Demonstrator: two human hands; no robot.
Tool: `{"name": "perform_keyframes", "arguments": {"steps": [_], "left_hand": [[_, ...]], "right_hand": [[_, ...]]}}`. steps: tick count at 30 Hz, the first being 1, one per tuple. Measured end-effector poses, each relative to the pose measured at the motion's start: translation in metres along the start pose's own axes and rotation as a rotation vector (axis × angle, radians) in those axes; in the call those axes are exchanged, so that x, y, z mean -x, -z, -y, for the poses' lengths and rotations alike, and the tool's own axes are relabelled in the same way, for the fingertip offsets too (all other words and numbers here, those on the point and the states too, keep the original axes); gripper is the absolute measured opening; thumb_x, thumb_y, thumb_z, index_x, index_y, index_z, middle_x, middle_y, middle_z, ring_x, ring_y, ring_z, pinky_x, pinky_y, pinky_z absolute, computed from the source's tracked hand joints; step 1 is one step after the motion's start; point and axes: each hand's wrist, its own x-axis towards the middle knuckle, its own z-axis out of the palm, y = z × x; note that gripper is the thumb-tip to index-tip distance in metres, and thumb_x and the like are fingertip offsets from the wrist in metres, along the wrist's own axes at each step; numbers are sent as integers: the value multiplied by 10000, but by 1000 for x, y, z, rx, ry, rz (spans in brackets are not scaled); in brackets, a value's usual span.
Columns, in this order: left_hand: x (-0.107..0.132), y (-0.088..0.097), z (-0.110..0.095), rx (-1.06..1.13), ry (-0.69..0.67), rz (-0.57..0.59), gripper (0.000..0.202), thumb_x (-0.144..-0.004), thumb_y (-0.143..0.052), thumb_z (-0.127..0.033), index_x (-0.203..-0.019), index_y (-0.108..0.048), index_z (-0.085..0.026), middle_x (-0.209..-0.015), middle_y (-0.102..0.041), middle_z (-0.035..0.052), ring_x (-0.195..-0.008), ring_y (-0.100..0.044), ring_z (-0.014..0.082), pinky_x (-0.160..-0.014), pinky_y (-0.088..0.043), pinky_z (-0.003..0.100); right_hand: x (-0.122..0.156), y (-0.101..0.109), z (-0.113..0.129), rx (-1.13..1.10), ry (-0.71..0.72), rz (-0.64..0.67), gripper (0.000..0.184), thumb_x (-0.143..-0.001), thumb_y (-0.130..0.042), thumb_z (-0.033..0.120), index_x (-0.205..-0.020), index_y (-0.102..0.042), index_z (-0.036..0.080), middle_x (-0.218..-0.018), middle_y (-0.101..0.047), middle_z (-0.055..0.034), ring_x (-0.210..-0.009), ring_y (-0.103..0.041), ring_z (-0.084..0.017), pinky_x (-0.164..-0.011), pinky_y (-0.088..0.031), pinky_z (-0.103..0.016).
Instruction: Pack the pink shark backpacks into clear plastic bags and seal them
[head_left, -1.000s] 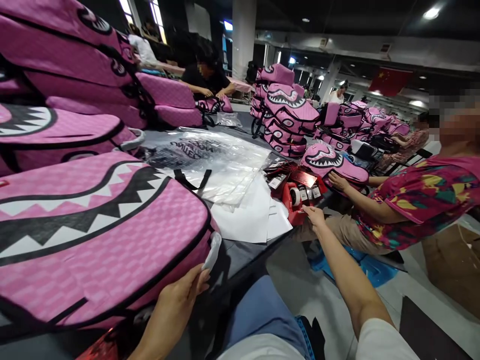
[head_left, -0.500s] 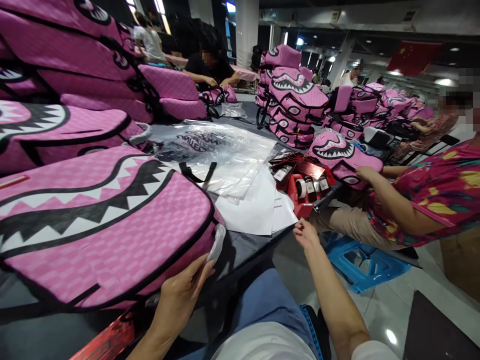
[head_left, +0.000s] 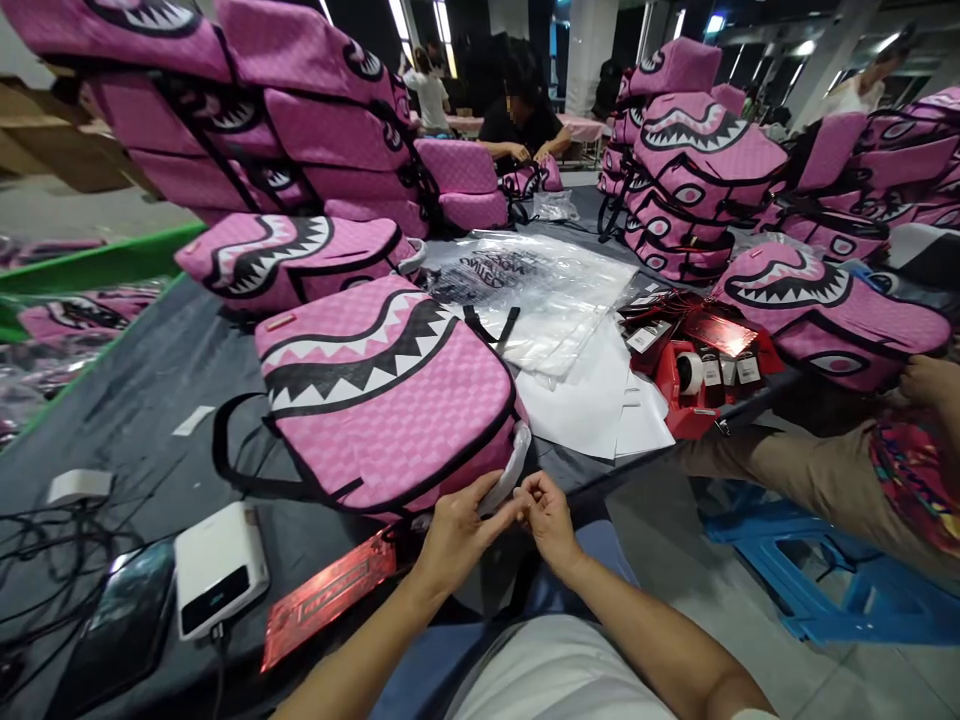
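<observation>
A pink checkered backpack (head_left: 405, 420) with a black-and-white shark-mouth print lies on the table in front of me. A white wrap (head_left: 513, 462) covers its handle at the right end. My left hand (head_left: 461, 535) is closed at that wrapped handle, its fingers behind the white material and its thumb pointing right. Against the left thumb tip, my right hand (head_left: 551, 520) makes a pinch; whatever is between its fingertips is too small to name. A red shiny tag (head_left: 330, 595) with a dark cord lies below the backpack.
Clear plastic bags (head_left: 540, 290) and white paper sheets (head_left: 577, 405) lie beyond. A red tape dispenser (head_left: 686, 395) stands among tags at right. At left are a white power bank (head_left: 221, 570), a phone (head_left: 120, 620) and cables. Stacked pink backpacks (head_left: 690, 180) and a co-worker's hand (head_left: 934, 385) are near.
My right hand has come left from beside the tape dispenser to my left hand at the wrapped handle. The view has swung left, showing the power bank and phone.
</observation>
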Motion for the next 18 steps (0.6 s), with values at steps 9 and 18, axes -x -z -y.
{"name": "perform_keyframes", "arguments": {"steps": [9,18], "left_hand": [[-3,4,6,78,64,62,392,-900,-617,-483,-1124,-767,-199,-847,-808,35,-701,-754,195,-710,-626,281],[1,1,13,23,-67,41,341,-965,-553,-367,-1206,-743,-218,-1101,-797,68,-941,-777,232,-859,-635,333]], "right_hand": [[-4,5,-2,0,-152,140,520,-721,-748,672,-837,-509,224,-647,-624,55,-459,-486,-59,-425,-336,-172],[-17,-4,15,-44,-301,13,587,-545,-908,505,-873,-515,216,-482,-530,125,-379,-410,-53,-361,-228,-151]]}}
